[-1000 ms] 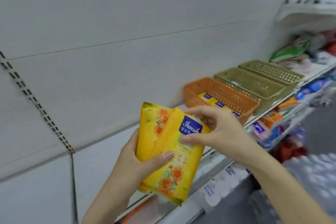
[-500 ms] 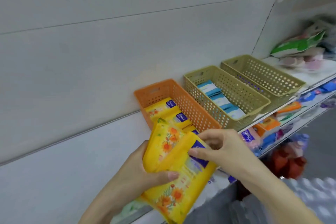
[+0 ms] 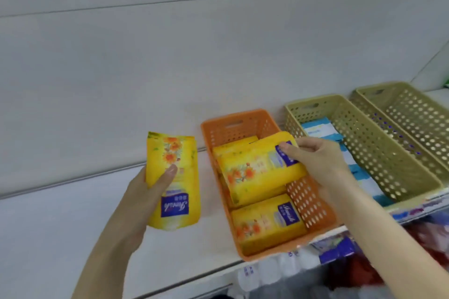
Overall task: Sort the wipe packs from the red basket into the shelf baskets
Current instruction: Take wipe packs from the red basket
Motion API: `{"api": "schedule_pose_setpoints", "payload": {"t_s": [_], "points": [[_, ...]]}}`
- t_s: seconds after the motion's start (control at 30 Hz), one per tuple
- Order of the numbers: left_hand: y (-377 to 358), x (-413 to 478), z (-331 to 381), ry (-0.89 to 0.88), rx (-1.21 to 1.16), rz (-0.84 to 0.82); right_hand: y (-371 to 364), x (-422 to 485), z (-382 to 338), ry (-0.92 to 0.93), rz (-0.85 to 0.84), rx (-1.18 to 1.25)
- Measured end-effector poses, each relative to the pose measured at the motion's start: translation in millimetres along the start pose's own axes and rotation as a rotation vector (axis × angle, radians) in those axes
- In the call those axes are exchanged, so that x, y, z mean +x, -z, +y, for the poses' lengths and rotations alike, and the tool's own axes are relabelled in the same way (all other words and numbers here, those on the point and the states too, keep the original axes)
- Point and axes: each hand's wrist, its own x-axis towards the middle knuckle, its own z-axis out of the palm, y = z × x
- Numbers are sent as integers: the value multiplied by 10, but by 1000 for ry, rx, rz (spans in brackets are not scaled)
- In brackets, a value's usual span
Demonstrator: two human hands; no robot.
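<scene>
Yellow wipe pack lay tilted in the orange shelf basket over other yellow packs, R hand pinching its label end. L hand gripped a 2nd yellow pack just left of it. I judged placing underway; next: release, lay flat, then bring in the 2nd.
</scene>
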Motion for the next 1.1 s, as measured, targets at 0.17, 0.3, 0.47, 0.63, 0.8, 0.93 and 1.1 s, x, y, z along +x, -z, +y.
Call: {"api": "schedule_pose_setpoints", "payload": {"t_s": [0.17, 0.3, 0.47, 0.63, 0.8, 0.93, 1.1], "points": [[81, 276, -79, 38, -112, 85, -369, 596, 126, 180, 267, -399], [12, 386, -148, 84, -144, 93, -745, 781, 235, 223, 233, -463], [-50, 426, -255, 107, -204, 128, -798, 932, 424, -30, 165, -414], [-124, 422, -344, 129, -228, 140, -806, 956, 498, -48, -42, -633], [-118, 408, -382, 134, -247, 154, -793, 824, 592, 103, -123, -945], [-97, 375, -400, 123, -260, 153, -761, 731, 714, 243, -201, -953], [-79, 300, -408, 126, -281, 146, -757, 749, 840, 254, -251, -1057]]}}
